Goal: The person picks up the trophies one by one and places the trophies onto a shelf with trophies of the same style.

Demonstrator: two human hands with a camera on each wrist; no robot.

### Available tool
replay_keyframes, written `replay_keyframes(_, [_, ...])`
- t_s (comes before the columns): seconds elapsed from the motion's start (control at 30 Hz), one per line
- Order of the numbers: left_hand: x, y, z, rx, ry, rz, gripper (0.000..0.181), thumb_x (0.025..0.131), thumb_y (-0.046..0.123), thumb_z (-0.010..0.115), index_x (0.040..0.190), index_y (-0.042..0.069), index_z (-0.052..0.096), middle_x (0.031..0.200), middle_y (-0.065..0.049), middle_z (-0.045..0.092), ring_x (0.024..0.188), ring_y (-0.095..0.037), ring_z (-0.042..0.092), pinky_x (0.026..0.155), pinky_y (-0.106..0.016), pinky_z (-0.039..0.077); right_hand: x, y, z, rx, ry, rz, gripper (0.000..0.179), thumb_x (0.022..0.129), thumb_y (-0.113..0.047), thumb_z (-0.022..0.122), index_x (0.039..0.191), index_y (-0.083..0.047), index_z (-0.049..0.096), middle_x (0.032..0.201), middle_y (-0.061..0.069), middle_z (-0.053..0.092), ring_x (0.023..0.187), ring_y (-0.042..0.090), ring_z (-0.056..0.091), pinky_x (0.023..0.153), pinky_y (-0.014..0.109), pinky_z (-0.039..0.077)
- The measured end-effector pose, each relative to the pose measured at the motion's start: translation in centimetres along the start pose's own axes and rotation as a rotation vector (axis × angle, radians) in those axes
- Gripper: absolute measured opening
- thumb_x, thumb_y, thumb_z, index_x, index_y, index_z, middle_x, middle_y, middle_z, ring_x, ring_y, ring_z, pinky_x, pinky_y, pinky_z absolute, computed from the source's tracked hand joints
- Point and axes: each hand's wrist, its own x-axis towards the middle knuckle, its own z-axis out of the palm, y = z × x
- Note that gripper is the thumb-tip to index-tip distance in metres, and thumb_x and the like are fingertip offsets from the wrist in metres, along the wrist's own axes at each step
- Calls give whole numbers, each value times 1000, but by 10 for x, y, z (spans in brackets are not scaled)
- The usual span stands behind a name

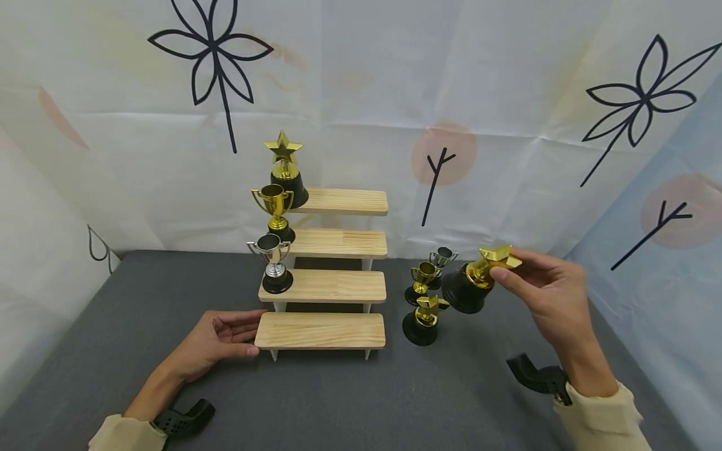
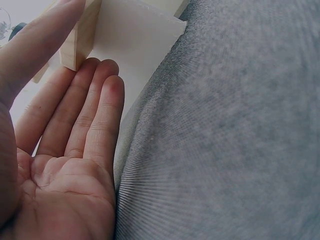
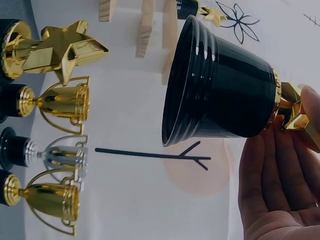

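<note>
My right hand (image 1: 549, 291) pinches a gold star trophy (image 1: 470, 288) by its star, off the table, with its black base tilted down to the left. In the right wrist view, the base (image 3: 225, 85) shows its hollow underside rim. My left hand (image 1: 211, 344), fingers fairly straight, rests at the left end of the lowest step of a wooden display stand (image 1: 321, 332). Left of the held trophy stand a smaller star trophy (image 1: 422, 322), a gold cup (image 1: 423, 279) and a silver cup (image 1: 442, 258). Another gold cup (image 3: 52, 200) shows in the right wrist view.
On the stand's left side, one per step, are a star trophy (image 1: 286, 172), a gold cup trophy (image 1: 276, 210) and a silver cup trophy (image 1: 274, 263). A patterned white cloth (image 1: 361, 94) hangs behind the grey table (image 1: 316, 407).
</note>
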Motion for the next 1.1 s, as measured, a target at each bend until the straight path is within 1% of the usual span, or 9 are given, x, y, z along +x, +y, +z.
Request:
replay_keyframes(0.1, [0,0,0,6,3,-2,65,85,-16,71,137,-30,35,132,-2,66,120,-18,64,98,-33,55,4,-4,2,12,-22,-1,31,87,11,74,117,1,74,108,-2,73,89,8,72,76,15,60])
replay_keyframes(0.17, [0,0,0,9,4,-3,65,85,-16,71,137,-30,36,133,-3,65,120,-18,64,98,-32,55,7,-6,4,17,-38,-7,32,87,12,73,117,4,73,107,-1,74,89,9,72,75,17,61])
replay_keyframes(0.4, [0,-1,-1,-4,-5,0,65,85,-17,70,138,-29,35,133,-3,65,121,-18,63,99,-33,55,17,-13,11,-83,-66,-11,31,88,3,76,119,5,72,104,-4,74,86,9,72,75,17,61])
replay_keyframes(0.67, [-1,-2,-2,-14,-10,5,64,85,-17,70,138,-29,35,133,-2,65,121,-19,63,99,-34,55,30,-19,17,-72,-96,-35,29,89,3,77,118,2,73,103,-4,74,86,10,72,76,16,60])
replay_keyframes(0.97, [0,-2,-2,3,-4,1,65,85,-16,71,138,-29,35,133,-3,65,120,-19,63,98,-34,56,46,-28,26,-60,-137,-77,29,89,2,76,118,7,71,101,-5,74,86,11,73,79,19,61])
replay_keyframes(1.1, [0,-1,-2,10,-1,1,65,85,-16,71,138,-29,36,134,-3,65,120,-18,64,98,-33,56,55,-31,31,-41,-156,-88,29,90,2,76,118,7,71,101,-3,75,87,12,73,79,19,61])
